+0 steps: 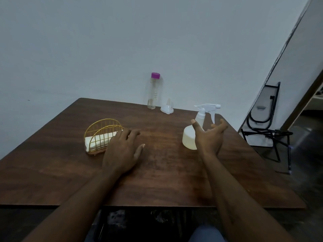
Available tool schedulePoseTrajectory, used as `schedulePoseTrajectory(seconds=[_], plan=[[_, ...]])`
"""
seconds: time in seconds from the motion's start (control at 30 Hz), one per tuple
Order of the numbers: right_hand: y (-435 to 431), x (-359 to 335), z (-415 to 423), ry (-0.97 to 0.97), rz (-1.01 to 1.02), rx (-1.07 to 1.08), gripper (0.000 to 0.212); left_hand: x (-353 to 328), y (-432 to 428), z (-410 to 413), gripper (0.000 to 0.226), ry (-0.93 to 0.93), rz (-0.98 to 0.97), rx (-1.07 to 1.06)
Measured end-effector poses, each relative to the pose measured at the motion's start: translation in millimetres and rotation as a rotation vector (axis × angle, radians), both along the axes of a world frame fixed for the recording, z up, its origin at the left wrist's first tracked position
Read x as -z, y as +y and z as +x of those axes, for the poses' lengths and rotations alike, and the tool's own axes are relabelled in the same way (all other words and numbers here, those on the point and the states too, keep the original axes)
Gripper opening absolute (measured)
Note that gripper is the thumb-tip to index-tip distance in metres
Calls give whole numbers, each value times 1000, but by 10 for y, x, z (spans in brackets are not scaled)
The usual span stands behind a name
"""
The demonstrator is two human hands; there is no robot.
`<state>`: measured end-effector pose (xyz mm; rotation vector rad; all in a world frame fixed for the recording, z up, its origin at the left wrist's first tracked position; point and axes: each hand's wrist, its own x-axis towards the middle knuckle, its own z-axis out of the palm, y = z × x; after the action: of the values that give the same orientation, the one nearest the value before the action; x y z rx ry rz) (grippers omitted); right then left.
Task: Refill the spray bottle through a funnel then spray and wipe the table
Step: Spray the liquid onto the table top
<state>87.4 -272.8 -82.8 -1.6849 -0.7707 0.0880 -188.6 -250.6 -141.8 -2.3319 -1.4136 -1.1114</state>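
A white spray bottle (189, 137) with a trigger head stands upright on the right part of the brown wooden table (157, 172). My right hand (209, 137) is open just in front of it, fingers spread around its body, not gripping it. A clear bottle with a purple cap (153, 91) stands at the far edge, holding a little liquid. Next to it a small white funnel (167, 109) lies mouth down. My left hand (122, 151) rests flat on the table, fingers apart, beside a gold wire holder (103, 133) with folded white cloths.
The table's far edge meets a pale wall. To the right, off the table, a black metal frame (267, 123) leans against the wall on a dark floor. The table's near edge runs just above my lap.
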Motion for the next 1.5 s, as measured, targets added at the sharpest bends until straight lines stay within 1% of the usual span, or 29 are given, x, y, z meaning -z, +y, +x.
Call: schedulePoseTrajectory(seconds=[0.07,0.17,0.37,0.53,0.63,0.8,0.87,0.93,1.0,1.07,1.1,1.13,1.2,1.3,1.4,1.5], plan=[[61,-11,-20,-10,-14,-20,113,3,40,45,42,1,9,9],[149,19,-50,-22,-25,-28,109,6,103,133,43,-2,19,43],[321,67,-68,-49,-52,32,104,6,219,318,45,19,26,67],[398,76,-44,-85,-88,56,98,35,276,321,44,-16,41,67],[428,33,-38,-69,-94,36,88,38,287,325,44,-14,43,59],[383,-79,-24,-16,-83,-2,64,32,283,322,44,-36,39,42],[327,-134,39,12,-118,-71,55,29,277,317,44,-53,29,34],[243,-212,127,18,-172,-188,45,22,271,315,43,-67,20,31],[147,-320,228,57,-264,-371,51,17,269,312,43,-73,14,27],[49,-435,313,201,-346,-598,54,12,266,311,42,-82,14,26],[4,-484,343,250,-388,-679,54,7,262,309,42,-90,15,26],[-42,-525,366,250,-436,-733,51,2,255,304,41,-100,17,24],[-123,-570,386,187,-524,-815,40,-1,232,293,40,-118,22,18],[-250,-595,401,134,-603,-876,33,-14,198,281,37,-145,16,13],[-360,-598,390,115,-602,-897,36,-35,164,273,35,-154,6,4],[-437,-610,356,116,-581,-903,34,-55,122,257,33,-162,-3,6]])
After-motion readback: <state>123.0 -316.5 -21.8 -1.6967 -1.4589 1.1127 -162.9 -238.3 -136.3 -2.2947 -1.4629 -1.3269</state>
